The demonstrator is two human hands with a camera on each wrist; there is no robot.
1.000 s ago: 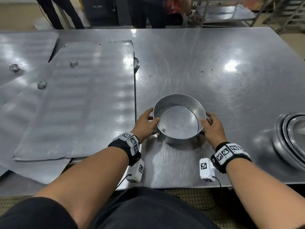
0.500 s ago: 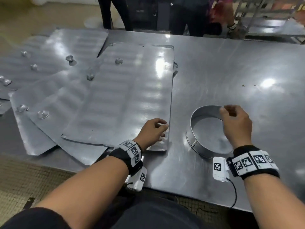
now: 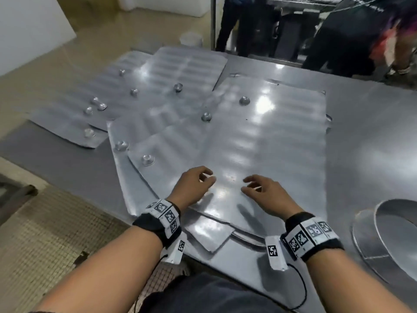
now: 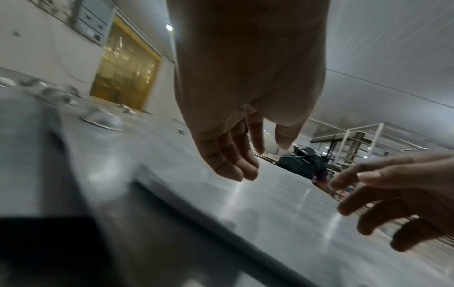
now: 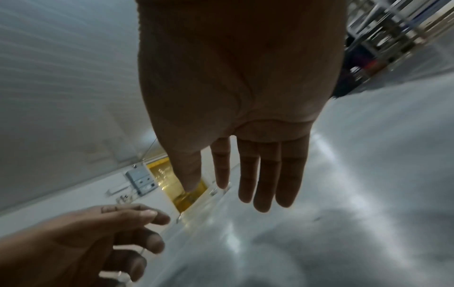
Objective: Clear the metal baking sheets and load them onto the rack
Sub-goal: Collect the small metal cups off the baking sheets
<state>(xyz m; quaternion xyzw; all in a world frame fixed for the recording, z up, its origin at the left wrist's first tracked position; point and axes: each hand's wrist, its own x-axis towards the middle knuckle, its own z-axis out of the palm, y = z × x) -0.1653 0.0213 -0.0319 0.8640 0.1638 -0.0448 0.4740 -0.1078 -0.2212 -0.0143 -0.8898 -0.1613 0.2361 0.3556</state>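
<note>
The steel table (image 3: 372, 136) is now seen further toward its left end than a second ago, and the fanned pile of metal baking sheets (image 3: 259, 143) is brought to the middle of the view. The topmost sheet is taken as the landmark. The round cake ring (image 3: 383, 240), gripped at both sides a second ago, is released and is left on the table to the right of that sheet, apart from it. That clearing step is judged done — attention is turned to the sheets themselves.

Over the near end of the topmost sheet, the left hand (image 3: 194, 186) and the right hand (image 3: 264, 193) are held just above the metal, fingers loosely curled and spread, nothing pinched; no contact is shown in the wrist views.

Behind and left of the sheet, more sheets are overlapped, and small metal cups (image 3: 147, 159) are scattered on them — two by the topmost sheet's far left edge. These are judged to stand in the way of lifting. Beyond the sheet's far end, people (image 3: 338, 30) are standing. A frame that may be the rack (image 4: 363, 143) is glimpsed far off.
</note>
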